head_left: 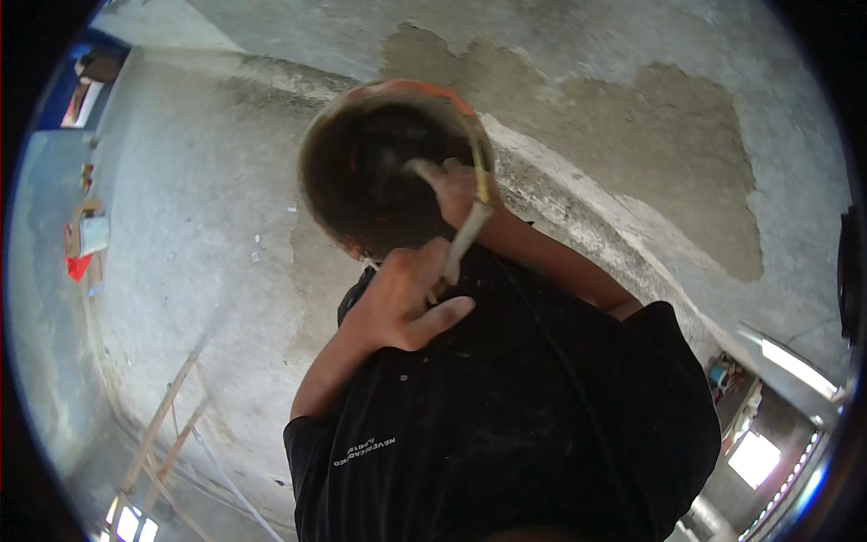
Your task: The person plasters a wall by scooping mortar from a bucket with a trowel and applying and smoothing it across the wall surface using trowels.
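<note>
A round bucket with a dark, dirty inside and an orange patch on its rim tilts its mouth toward me. Its handle has a pale tube grip. At the near rim, my left hand is closed around the lower end of that grip, its dusty thumb sticking out to the right. My right hand reaches over the right rim into the bucket's mouth. Its fingers are curled and a greyish, blurred thumb or stub points left; whatever they hold is hidden. The bucket's contents are too dark to make out.
Grey plastered wall surrounds me, with a darker, rough-edged patch at upper right. Wooden poles lean at lower left. Small items with a red piece sit at the left edge. A bright lamp tube shows at right.
</note>
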Available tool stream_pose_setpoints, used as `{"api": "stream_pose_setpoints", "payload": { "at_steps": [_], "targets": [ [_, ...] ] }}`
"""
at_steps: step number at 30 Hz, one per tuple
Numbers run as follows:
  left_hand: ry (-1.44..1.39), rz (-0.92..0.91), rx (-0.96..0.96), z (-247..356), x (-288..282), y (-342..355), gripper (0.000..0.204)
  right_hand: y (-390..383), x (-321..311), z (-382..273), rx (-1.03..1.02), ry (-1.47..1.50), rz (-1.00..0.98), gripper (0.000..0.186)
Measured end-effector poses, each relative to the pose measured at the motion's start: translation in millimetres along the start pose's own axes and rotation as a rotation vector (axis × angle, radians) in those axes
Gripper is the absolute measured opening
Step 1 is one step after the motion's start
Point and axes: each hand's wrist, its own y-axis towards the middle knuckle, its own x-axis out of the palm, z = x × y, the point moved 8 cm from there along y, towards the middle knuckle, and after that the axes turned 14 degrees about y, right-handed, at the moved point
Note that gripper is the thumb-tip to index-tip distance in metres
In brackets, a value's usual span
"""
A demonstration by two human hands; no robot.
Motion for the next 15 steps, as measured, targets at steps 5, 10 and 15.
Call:
{"api": "stream_pose_setpoints", "payload": {
  "at_steps": [5, 10, 15],
  "targets": [
    [-0.059, -0.015, -0.114, -17.9, -0.8, -12.2, 0.04, -10.6, 24.5, -21.6, -0.279, 0.078, -0.292, 0.026],
    [-0.156, -0.041, -0.103, -21.4, 7.5, -28.5, 0.046, -8.6, -18.5, -29.2, -0.179, 0.111, -0.208, 0.025],
    [-0.191, -0.169, 0.004, -9.4, 21.9, -20.9, 0.053, 6.4, -20.0, -30.8, -0.248, -0.109, 0.042, 0.031]
  ]
}}
